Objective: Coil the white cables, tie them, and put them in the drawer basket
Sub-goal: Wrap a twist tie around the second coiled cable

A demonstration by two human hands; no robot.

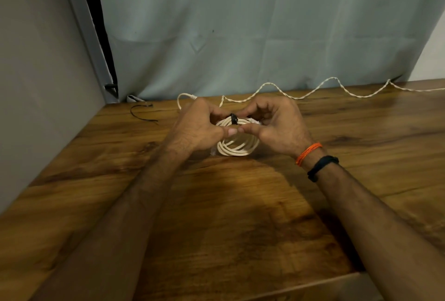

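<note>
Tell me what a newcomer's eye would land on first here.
First, the two hands, left hand and right hand, meeting mid-table over a coiled white cable with a black tie on its top. Next, a twisted white cable zigzags along the table's far edge, and another black tie lies far left.

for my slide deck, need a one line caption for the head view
Both hands, left hand and right hand, hold a coiled white cable above the table, fastening a black tie around it.
</note>
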